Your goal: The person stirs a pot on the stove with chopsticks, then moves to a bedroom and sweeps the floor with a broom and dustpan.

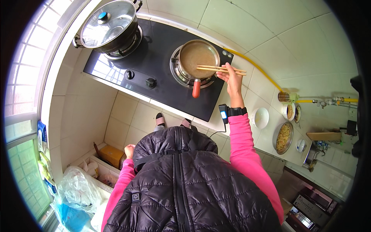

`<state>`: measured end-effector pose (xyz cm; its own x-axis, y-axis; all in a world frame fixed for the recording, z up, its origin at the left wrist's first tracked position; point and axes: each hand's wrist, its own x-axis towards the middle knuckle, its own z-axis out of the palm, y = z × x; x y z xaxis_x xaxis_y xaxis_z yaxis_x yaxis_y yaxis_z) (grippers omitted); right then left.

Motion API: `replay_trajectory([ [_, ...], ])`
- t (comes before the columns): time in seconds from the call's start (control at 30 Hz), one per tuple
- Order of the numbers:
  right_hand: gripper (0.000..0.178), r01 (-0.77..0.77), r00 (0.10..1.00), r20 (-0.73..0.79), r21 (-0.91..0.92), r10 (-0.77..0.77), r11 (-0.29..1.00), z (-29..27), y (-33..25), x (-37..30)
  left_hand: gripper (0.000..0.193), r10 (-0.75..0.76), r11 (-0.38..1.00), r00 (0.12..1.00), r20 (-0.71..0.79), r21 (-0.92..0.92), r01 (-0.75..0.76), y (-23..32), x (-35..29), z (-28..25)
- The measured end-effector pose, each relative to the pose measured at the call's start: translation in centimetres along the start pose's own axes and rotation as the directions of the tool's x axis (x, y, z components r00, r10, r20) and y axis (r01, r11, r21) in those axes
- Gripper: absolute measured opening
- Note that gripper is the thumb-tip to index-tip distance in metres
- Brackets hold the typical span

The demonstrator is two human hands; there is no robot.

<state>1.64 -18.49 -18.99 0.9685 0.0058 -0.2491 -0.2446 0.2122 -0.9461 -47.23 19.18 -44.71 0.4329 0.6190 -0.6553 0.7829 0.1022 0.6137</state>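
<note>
Head view, the only 1. The right hand (233,82) is beside the pan, its fingers (223,77) pinching 2 chopsticks (241,72). The chopsticks pass over the pan rim, tips left of the fingers and above the contents; contact with the liquid cannot be confirmed.

The pan (217,56) is just left of the fingers, upright on the right burner (175,71); it holds brownish liquid (197,52). Its red handle (196,89) is left of and below the fingers. Further left on the stove (154,46): 2 knobs (150,82) and a dark pot (116,45), glass lid (123,15) on.

Below the right fingers, a black strap (236,111) rings the wrist. Right of and below them, on the desk (249,102): a white bowl (260,118) and, further off, a metal basin (279,150) of yellowish pieces (285,135). A yellow hose (263,71) runs along the wall right of the fingers.

Left hand (130,151): well apart from the stove, fingers curled; cannot tell whether they enclose anything. A brown box (111,156) is near, left of those fingers.
</note>
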Motion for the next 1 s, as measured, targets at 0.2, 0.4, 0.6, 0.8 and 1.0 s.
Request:
replay_trajectory([
  [0.2, 0.026, -0.088, 0.994, -0.05, 0.138, 0.096, 0.987, -0.5, 1.1, 0.4, 0.023, 0.022, 0.995, 0.999, -0.047, 0.099, -0.017, -0.3, -0.7, -0.6],
  [0.4, 0.026, -0.128, 0.989, -0.044, 0.23, 0.141, 0.965, -1.2, 1.0, 0.5, 0.021, -0.011, 0.999, 0.999, -0.035, 0.041, 0.012, 0.9, -1.9, -0.7],
  [0.6, 0.024, -0.112, 0.99, -0.052, 0.261, 0.13, 0.959, -1.7, 0.4, 0.5, 0.021, 0.006, 0.992, 1.0, -0.025, -0.122, -0.009, 4.9, -1.6, -0.4],
  [0.8, 0.025, -0.116, 0.989, -0.061, 0.242, 0.134, 0.963, -2.1, -0.6, 0.4, 0.018, 0.58, 0.813, 0.802, -0.139, 0.043, -0.581, 25.9, -5.0, -1.6],
  [1.0, 0.023, -0.053, 0.993, -0.086, 0.286, 0.081, 0.957, -2.1, -1.8, -0.3, 0.028, 0.951, 0.308, 0.307, -0.023, 0.14, -0.941, 47.5, -14.1, 1.5],
])
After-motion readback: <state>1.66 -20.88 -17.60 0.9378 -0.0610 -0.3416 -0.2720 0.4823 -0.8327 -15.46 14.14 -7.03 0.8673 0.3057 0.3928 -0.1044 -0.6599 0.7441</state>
